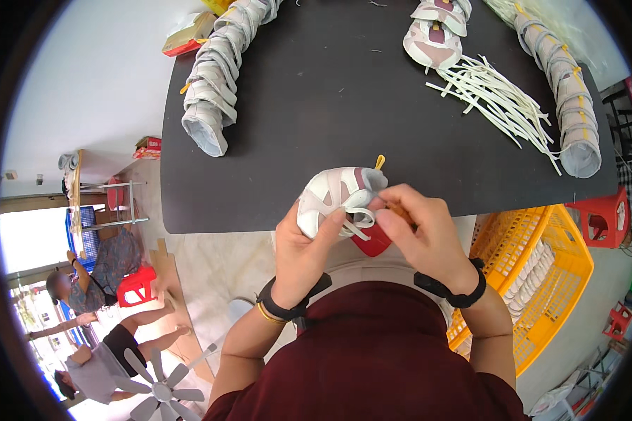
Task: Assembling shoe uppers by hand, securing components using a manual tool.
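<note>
A white and pale pink shoe upper (328, 190) with a yellow heel tab is held over the table's near edge. My left hand (304, 241) grips it from the left, thumb pressed on its lace area. A white shoelace (359, 217) makes a loop at its opening. Beside that loop, the fingers of my right hand (428, 226) are pinched together. Something brownish shows partly under those fingers; its kind is hidden. A bundle of loose white laces (495, 102) lies to the far right, against more shoe uppers (432, 45).
Nested rows of uppers lie on the dark table (316, 105), one row (214, 84) left, another row (565, 91) right. A yellow crate (558, 302) holding uppers stands at my right, near a red stool (604, 217). Two people and a fan (163, 391) are at left.
</note>
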{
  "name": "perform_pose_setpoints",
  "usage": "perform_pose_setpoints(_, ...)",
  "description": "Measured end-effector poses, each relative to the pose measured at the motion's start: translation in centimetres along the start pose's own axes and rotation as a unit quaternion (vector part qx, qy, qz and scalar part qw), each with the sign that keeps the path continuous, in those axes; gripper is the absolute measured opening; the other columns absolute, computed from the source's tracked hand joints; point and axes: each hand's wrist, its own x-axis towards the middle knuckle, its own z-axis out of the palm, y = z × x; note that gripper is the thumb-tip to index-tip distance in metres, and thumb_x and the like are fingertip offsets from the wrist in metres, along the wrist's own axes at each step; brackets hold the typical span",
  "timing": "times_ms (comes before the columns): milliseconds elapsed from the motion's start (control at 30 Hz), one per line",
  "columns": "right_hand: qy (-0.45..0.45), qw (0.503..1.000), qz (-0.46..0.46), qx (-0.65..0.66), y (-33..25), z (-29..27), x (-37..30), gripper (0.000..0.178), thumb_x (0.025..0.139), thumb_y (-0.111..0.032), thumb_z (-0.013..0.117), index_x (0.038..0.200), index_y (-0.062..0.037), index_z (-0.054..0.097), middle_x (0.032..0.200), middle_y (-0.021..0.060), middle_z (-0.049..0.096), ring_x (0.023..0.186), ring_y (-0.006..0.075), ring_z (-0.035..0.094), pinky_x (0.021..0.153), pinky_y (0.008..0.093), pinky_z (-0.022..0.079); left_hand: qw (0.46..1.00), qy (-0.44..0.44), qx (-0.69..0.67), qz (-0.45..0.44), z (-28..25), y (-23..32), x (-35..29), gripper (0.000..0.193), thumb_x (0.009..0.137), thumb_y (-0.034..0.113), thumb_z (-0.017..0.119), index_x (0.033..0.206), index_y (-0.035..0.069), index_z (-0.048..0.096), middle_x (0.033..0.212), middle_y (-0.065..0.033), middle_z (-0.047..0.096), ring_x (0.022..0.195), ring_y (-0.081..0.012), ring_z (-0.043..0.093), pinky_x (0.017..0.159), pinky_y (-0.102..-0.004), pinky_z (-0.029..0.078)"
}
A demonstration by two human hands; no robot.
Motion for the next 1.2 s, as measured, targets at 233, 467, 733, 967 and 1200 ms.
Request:
perform_pose_setpoints(233, -0.030, 0.999, -0.003, 0.037, 0.8, 1.5, -1.0, 0.016, 0.091, -0.013, 0.065, 0.090, 0.0026, 0.063, 0.065, 0.0026, 0.056, 0.059, 0.0047, 0.044, 0.052, 0.0224, 0.037, 0.993, 0.007, -0.101, 0.058, 0.8, -0.2, -0.4, 0.026, 0.094, 0.009, 0.061, 0.117, -0.002, 0.058, 0.105, -0.0031, 0.065, 0.094, -0.0076, 0.058, 0.083, -0.0250, 0.047)
perform_pose_setpoints(467, -0.002, 0.998, -0.031, 0.057, 1.4, 2.6, -1.2, 0.015, 0.091, -0.012, 0.064, 0.086, 0.0023, 0.063, 0.061, -0.0010, 0.052, 0.056, 0.0023, 0.041, 0.051, 0.0211, 0.032, 0.990, 0.026, -0.126, 0.048, 1.0, -0.4, -1.0, 0.025, 0.093, 0.006, 0.062, 0.116, -0.002, 0.058, 0.106, -0.0051, 0.066, 0.095, -0.0079, 0.059, 0.084, -0.0248, 0.048)
perform_pose_setpoints(733, 0.004, 0.999, -0.006, 0.031, 0.8, 2.7, -1.2, 0.013, 0.089, -0.009, 0.064, 0.084, 0.0017, 0.058, 0.063, 0.0027, 0.052, 0.056, 0.0046, 0.039, 0.049, 0.0238, 0.033, 0.988, 0.046, -0.142, 0.048, 1.7, 0.3, -1.0, 0.025, 0.089, 0.002, 0.064, 0.113, -0.002, 0.058, 0.102, -0.0044, 0.066, 0.091, -0.0076, 0.061, 0.081, -0.0246, 0.050)
perform_pose_setpoints(967, 0.010, 1.000, -0.016, 0.024, 0.7, 3.1, -1.4, 0.009, 0.090, -0.008, 0.062, 0.090, 0.0001, 0.058, 0.065, 0.0043, 0.054, 0.053, 0.0072, 0.044, 0.049, 0.0240, 0.035, 0.994, 0.065, -0.089, 0.027, 1.0, 0.1, -0.7, 0.021, 0.089, 0.003, 0.065, 0.109, -0.003, 0.061, 0.097, -0.0025, 0.066, 0.087, -0.0057, 0.058, 0.076, -0.0232, 0.049)
perform_pose_setpoints(1200, 0.029, 0.968, -0.177, -0.174, 0.9, 1.7, -1.4, 0.011, 0.084, -0.002, 0.062, 0.095, -0.0032, 0.061, 0.070, 0.0082, 0.059, 0.054, 0.0234, 0.058, 0.048, 0.0321, 0.044, 0.993, 0.078, -0.087, 0.030, 1.2, 0.0, -0.5, 0.024, 0.088, 0.003, 0.065, 0.111, -0.002, 0.061, 0.099, -0.0020, 0.066, 0.089, -0.0060, 0.058, 0.079, -0.0234, 0.048)
